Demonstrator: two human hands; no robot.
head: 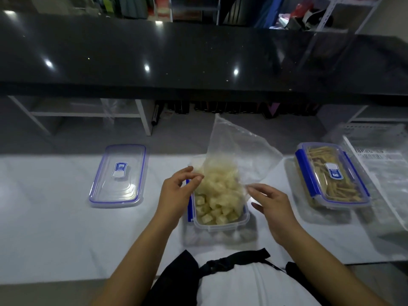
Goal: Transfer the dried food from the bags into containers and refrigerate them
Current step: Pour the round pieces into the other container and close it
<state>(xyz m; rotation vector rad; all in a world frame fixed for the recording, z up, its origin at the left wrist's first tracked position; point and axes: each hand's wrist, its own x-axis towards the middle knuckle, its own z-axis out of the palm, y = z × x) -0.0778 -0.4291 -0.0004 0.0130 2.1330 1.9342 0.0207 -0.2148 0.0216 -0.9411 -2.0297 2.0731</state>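
You have two containers on the white surface [55, 228], one loose lid, and one clear bag. The open container [220, 226] sits right in front of you and is mostly filled with pale food cubes [217, 202]. The second container [331, 175] stands well off to your right with its lid clipped on and brown dried sticks [318, 157] inside. The loose lid [118, 175] lies flat, well to your left.

The bag [238, 149] is upended over the open container, its mouth down among the cubes and its closed end standing up and leaning away from you.

Both of your hands are at the bag's mouth. Your left hand [176, 193] is at the container's left wall, fingers curled, with thumb and forefinger closed together on the bag's left edge. Your right hand [273, 208] is at the container's right side, half open and loosely curled. One fingertip meets the bag's right edge and the thumb sits apart below it. Whether that hand actually grips the plastic you cannot tell
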